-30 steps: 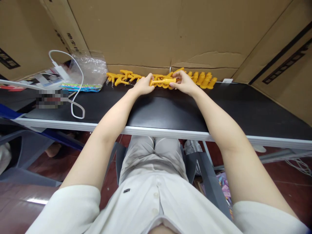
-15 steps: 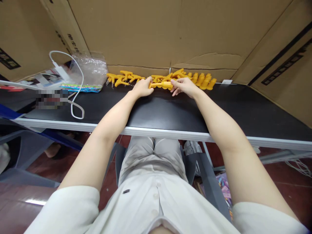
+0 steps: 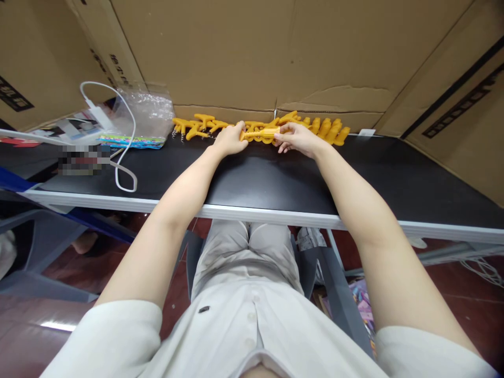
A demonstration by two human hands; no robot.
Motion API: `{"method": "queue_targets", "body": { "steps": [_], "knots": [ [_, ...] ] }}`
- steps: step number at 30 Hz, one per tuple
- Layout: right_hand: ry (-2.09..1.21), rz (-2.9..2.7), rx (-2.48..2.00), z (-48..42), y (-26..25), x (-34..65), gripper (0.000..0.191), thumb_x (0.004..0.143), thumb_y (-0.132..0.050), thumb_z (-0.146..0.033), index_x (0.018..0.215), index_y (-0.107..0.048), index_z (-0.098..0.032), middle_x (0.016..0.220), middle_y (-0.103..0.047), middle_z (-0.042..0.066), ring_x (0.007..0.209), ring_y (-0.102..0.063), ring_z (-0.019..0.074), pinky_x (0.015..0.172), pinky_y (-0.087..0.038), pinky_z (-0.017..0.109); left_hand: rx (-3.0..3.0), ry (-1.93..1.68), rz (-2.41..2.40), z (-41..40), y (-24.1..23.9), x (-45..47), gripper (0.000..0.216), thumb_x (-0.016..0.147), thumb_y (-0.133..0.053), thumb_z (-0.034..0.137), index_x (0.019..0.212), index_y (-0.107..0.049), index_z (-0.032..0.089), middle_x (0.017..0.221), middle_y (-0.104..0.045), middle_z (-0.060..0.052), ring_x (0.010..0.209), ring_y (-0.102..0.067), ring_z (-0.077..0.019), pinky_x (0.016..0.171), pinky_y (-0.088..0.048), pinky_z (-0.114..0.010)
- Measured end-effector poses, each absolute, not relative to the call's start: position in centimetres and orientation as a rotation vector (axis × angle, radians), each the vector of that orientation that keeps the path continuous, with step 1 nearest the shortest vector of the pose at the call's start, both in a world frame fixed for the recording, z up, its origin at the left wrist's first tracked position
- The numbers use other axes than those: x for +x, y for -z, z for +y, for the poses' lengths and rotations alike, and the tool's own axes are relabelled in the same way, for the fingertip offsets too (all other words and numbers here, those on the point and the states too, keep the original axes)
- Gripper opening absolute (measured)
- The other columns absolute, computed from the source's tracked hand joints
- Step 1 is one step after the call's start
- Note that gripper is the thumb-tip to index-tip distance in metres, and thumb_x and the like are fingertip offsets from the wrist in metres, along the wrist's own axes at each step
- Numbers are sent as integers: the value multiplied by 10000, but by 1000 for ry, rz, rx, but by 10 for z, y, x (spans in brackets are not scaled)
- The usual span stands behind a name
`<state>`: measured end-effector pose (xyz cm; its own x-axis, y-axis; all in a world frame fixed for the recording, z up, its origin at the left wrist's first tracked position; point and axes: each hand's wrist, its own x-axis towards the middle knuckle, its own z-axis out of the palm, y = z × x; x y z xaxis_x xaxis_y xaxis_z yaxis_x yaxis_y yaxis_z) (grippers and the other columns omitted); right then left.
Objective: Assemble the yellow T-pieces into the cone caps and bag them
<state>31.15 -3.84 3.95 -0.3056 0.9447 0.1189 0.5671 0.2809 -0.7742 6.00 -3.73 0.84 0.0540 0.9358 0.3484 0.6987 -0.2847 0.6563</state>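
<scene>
My left hand (image 3: 231,139) is closed around the handle end of a yellow corkscrew (image 3: 249,135). At the other end, the fingers of my right hand (image 3: 293,138) pinch a ribbed yellow sleeve (image 3: 271,133) in line with it. The two pieces meet end to end between my hands, just above the table; how far one sits inside the other I cannot tell. Left of my hands lie several yellow T-handled corkscrews (image 3: 196,129) with bare metal spirals. More yellow pieces lie behind the held one, partly hidden. Several loose yellow sleeves (image 3: 325,127) stand beyond my right hand.
Cardboard walls (image 3: 236,58) close off the back and sides of the black table (image 3: 271,178). A clear plastic bag (image 3: 147,113), colourful packets (image 3: 136,142) and a white cable (image 3: 134,121) lie at the left. A small white piece (image 3: 367,132) lies at the back right.
My right fingers have shifted slightly on the sleeve, and the sleeve has turned and risen a little. My left hand holds nearly still.
</scene>
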Motion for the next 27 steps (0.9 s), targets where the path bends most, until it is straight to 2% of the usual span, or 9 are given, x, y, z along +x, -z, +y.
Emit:
{"method": "queue_targets", "body": {
  "steps": [3,9,15,17,19,22,24,25,27],
  "knots": [
    [-787,-1987,-1392,-39,-40,314,461,1074,-780,-672,1115,-665,-227,979,-822,121,817,-832,259,790,-695,403,2064,-1060,1635,-39,-9,61,471,650,-778,150,1096,-702,283,951,-712,-97,1423,-632,-503,1329,-409,-582],
    [-867,-1906,-1392,-29,-33,319,749,992,-619,-965,1060,-729,-228,764,-755,98,710,-793,287,695,-689,430,2110,-1047,1633,-43,-11,65,518,670,-766,159,1175,-731,271,940,-711,-99,1395,-653,-496,1299,-440,-571],
    [-1038,-1767,-1456,-19,-26,318,890,985,-494,-1035,1072,-771,-194,585,-630,51,526,-690,231,561,-640,356,2282,-681,1891,-54,-21,70,638,841,-689,242,1478,-669,220,1204,-774,-162,1334,-704,-444,1206,-522,-533],
    [-1122,-1732,-1458,-21,-29,317,869,1012,-489,-1008,1095,-765,-188,591,-645,48,492,-674,210,535,-616,325,2340,-583,1957,-56,-23,72,644,886,-649,256,1529,-646,220,1238,-779,-168,1301,-721,-430,1161,-548,-516],
    [-1187,-1710,-1410,-26,-34,317,772,1041,-563,-939,1111,-740,-191,655,-708,56,488,-683,192,514,-588,293,2365,-565,1975,-56,-23,72,646,898,-634,265,1542,-646,227,1226,-785,-164,1280,-729,-428,1134,-561,-509],
    [-1233,-1706,-1290,-34,-40,317,499,1059,-810,-679,1078,-679,-198,776,-787,62,509,-704,151,488,-529,225,2381,-572,1974,-54,-21,72,636,903,-628,274,1536,-655,229,1216,-791,-160,1270,-734,-424,1120,-569,-501],
    [-1238,-1712,-1245,-38,-42,318,384,1044,-904,-486,1036,-648,-199,805,-802,58,520,-708,128,485,-508,194,2385,-575,1980,-52,-20,71,633,905,-627,278,1534,-654,220,1221,-792,-165,1271,-736,-425,1112,-572,-497],
    [-1233,-1716,-1235,-38,-42,318,365,1044,-912,-447,1023,-643,-201,804,-803,56,521,-705,125,485,-510,192,2388,-580,1980,-52,-19,71,637,901,-629,279,1535,-650,221,1217,-793,-164,1271,-736,-425,1108,-572,-496],
    [-1212,-1721,-1225,-38,-41,318,382,1061,-880,-508,1024,-652,-205,786,-796,58,518,-702,132,488,-531,206,2399,-594,1965,-52,-19,71,649,890,-638,279,1537,-644,232,1194,-797,-153,1265,-737,-423,1105,-571,-494]
  ]
}}
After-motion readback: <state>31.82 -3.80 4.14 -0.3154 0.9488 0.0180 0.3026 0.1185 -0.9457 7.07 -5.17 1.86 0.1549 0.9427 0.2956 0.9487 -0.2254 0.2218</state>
